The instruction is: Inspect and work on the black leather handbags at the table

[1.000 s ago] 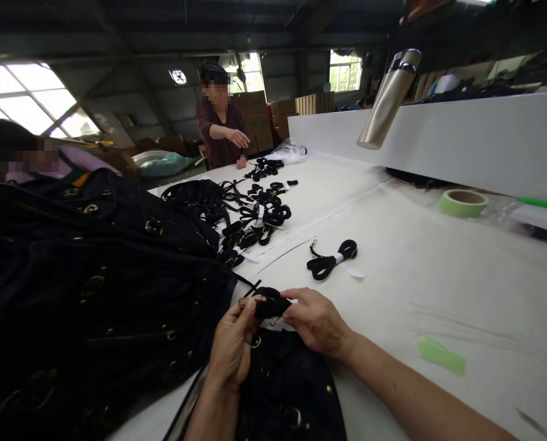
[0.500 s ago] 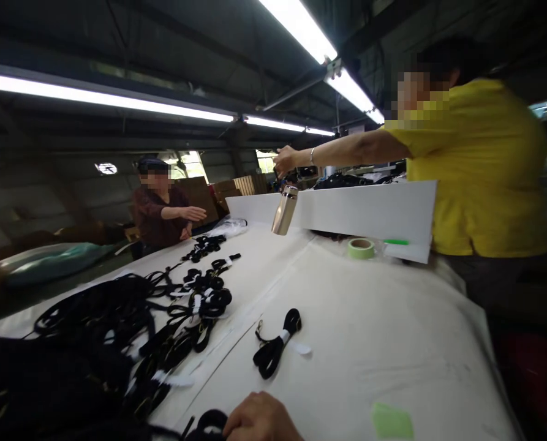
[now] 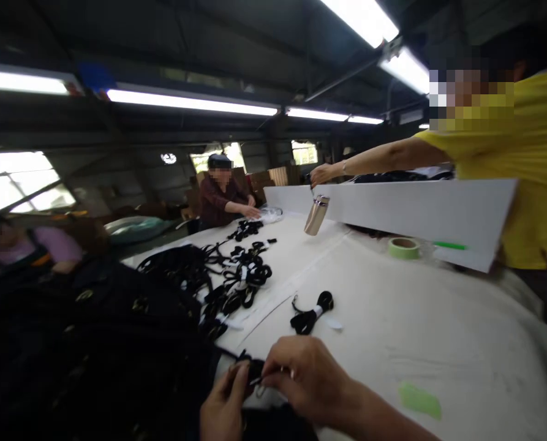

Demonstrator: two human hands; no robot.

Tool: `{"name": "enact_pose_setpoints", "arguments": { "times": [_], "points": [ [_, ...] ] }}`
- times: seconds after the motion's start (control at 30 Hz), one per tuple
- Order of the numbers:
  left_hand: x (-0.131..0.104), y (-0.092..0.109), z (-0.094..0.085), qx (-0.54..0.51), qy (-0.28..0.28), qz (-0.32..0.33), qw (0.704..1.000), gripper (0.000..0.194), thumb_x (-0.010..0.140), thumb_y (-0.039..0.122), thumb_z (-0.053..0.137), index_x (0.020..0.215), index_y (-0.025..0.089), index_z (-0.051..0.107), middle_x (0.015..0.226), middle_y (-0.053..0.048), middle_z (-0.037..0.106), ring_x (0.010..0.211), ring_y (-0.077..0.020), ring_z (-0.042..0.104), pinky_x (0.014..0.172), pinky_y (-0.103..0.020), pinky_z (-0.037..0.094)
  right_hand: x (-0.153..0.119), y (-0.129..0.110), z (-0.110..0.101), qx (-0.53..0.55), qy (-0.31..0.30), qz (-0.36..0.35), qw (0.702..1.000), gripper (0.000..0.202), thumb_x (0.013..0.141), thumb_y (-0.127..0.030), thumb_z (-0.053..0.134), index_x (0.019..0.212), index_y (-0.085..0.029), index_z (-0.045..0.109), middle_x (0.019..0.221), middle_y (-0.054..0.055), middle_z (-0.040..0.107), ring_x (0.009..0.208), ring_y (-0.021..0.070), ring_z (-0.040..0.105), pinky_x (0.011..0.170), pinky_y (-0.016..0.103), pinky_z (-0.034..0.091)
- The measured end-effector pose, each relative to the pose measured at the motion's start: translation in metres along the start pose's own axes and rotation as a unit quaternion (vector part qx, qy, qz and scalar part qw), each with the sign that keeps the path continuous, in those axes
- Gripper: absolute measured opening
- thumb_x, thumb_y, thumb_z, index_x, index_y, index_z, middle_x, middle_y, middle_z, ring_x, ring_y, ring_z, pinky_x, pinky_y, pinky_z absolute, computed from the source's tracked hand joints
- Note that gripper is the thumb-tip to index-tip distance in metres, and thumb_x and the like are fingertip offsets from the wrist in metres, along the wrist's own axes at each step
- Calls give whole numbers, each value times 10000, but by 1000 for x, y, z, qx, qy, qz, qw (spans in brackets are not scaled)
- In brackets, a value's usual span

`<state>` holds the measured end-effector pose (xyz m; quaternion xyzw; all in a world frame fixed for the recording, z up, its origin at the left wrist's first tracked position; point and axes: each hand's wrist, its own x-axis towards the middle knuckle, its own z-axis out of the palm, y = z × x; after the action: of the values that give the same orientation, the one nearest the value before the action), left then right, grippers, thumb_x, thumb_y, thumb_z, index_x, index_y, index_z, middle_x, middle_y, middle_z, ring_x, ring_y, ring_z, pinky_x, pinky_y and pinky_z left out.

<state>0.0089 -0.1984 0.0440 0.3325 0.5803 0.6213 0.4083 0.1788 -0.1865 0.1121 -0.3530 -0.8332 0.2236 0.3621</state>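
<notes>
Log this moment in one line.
left hand: pinches strap; right hand: pinches strap; bundle: on table; flask: hangs from co-worker's hand

You're in a workshop, factory-type: long tube lights [image 3: 193, 101] run in rows under a high, dark ceiling [image 3: 236, 37], w/ lg. multi-pane windows [image 3: 18, 180] on the far side. Your big white desk [image 3: 438, 318] carries lots of bundled black straps [image 3: 250, 269], plus a roll of green tape [image 3: 402, 248]; a heap of dark fabric [image 3: 94, 343] w/ metal fittings [image 3: 139, 304] is on your left. You've got 3 co-workers [image 3: 212, 195] nearby, & brown boxes [image 3: 261, 182] in the bkgd.
</notes>
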Motion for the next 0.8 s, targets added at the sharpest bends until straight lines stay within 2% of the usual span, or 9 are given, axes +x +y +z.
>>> {"name": "enact_pose_setpoints", "arguments": {
  "times": [0.03,0.1,0.23,0.43,0.57,0.8],
  "points": [
    [0,-2,-2,-28,-13,-10,999,556,478,585,841,829,168,730,884,-58,693,883,-254,640,719,-283,555,3,-6,-5,-42,-35,10,998,38,806,-175,678,820,-205,695,793,-17,670,745,115,607,676,198,402],
    [3,-4,-5,-65,-6,-25,998,555,480,574,841,811,147,713,866,-44,668,801,-196,623,645,-240,536,14,-11,-7,-126,-99,34,986,63,827,-186,637,808,-217,688,802,-10,663,759,138,601,649,233,367],
    [4,-3,-7,-110,-16,-54,992,508,538,521,845,818,124,695,847,-41,636,723,-141,592,610,-225,527,25,-6,10,-226,-150,74,960,116,878,-249,577,829,-230,680,817,3,652,745,157,599,595,265,314],
    [-3,2,-4,-143,-87,-56,984,464,618,479,824,868,108,703,839,-77,669,751,-165,626,685,-251,538,20,-2,24,-260,-119,81,955,168,911,-280,499,865,-211,645,876,22,655,842,176,619,640,274,367],
    [-2,1,-2,-126,-87,-48,987,476,619,490,819,870,102,706,845,-85,678,765,-175,629,671,-249,540,20,-1,21,-283,-131,99,945,187,909,-272,479,852,-201,643,853,32,663,788,177,622,612,273,363],
    [-5,3,0,-47,-83,-10,995,518,606,551,804,886,121,732,849,-89,703,786,-202,640,701,-258,539,18,-4,12,-281,-120,101,947,208,893,-273,472,840,-200,659,846,46,676,764,194,636,603,269,396]
  ]
}}
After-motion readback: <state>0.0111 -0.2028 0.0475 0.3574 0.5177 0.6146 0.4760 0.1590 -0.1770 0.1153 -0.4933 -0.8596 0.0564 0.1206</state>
